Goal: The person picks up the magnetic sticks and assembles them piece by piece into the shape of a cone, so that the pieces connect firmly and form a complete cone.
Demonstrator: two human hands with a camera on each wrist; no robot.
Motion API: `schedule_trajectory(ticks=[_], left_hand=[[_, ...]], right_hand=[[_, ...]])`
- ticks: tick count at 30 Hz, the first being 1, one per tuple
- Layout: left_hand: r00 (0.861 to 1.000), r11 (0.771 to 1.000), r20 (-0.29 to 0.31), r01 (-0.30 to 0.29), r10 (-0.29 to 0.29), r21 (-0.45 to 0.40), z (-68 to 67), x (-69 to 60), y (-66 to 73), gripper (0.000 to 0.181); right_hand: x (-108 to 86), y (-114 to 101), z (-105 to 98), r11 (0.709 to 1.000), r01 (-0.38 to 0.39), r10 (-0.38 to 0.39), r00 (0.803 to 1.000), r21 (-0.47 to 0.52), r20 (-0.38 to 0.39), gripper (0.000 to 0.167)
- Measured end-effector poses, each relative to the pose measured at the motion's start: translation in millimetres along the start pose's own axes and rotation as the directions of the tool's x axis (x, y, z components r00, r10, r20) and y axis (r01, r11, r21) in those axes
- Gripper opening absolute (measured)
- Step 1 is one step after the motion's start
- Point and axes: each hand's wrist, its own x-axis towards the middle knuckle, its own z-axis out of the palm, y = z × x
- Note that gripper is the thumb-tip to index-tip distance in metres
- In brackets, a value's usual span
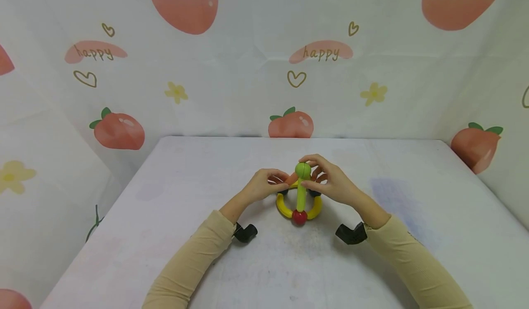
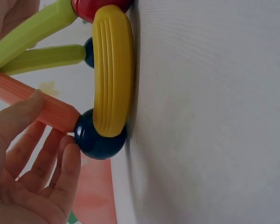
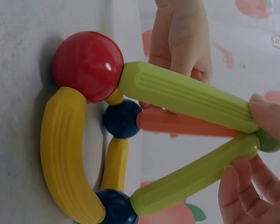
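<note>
A small frame of toy rods and balls stands on the white table. Curved yellow rods (image 3: 60, 154) join a red ball (image 3: 88, 66) and two dark blue balls (image 2: 100, 140) into a ring at its base. From these, two light green rods (image 3: 191, 95) and an orange rod (image 2: 51, 109) lean inward to a green ball (image 1: 303, 170) at the top. My left hand (image 1: 263, 185) pinches the orange rod between thumb and fingers. With the thumb on one green rod and fingers at the other, my right hand (image 1: 334, 181) holds them just below the green ball.
Black angled pieces (image 1: 245, 233) sit at both wrists, close to the tabletop (image 1: 198, 171). A peach-printed cloth (image 1: 239, 93) hangs behind the table's far edge and along the sides. A thin dark cable (image 1: 97, 219) shows at the left edge.
</note>
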Motion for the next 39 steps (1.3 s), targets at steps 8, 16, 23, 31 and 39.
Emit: schedule_trajectory(ticks=[8, 16, 23, 31, 39], left_hand=[[1.000, 1.000, -0.019, 0.001, -0.001, -0.013, 2.9, 3.8, 0.9, 0.033], [0.998, 0.999, -0.054, 0.035, -0.035, -0.016, 4.5, 1.7, 4.1, 0.035], [0.996, 0.997, -0.044, 0.076, -0.075, 0.022, 5.8, -0.9, 2.9, 0.032], [0.998, 0.998, 0.011, 0.054, -0.054, 0.042, 7.6, -0.3, 2.1, 0.025], [1.000, 0.995, -0.009, -0.006, 0.006, 0.096, 7.0, -0.9, 4.4, 0.023]], right_hand=[[2.9, -1, 6, 0.999, 0.007, -0.011, 0.997, -0.054, -0.082, 0.049], [8.6, -3, 13, 0.995, -0.012, -0.005, 0.986, -0.099, -0.166, 0.048], [13.4, -3, 15, 0.991, -0.070, 0.043, 0.975, -0.115, -0.219, 0.048], [17.6, -4, 16, 0.984, -0.121, 0.082, 0.962, -0.135, -0.261, 0.050], [21.1, -2, 19, 0.980, -0.144, 0.098, 0.950, -0.140, -0.297, 0.050]])
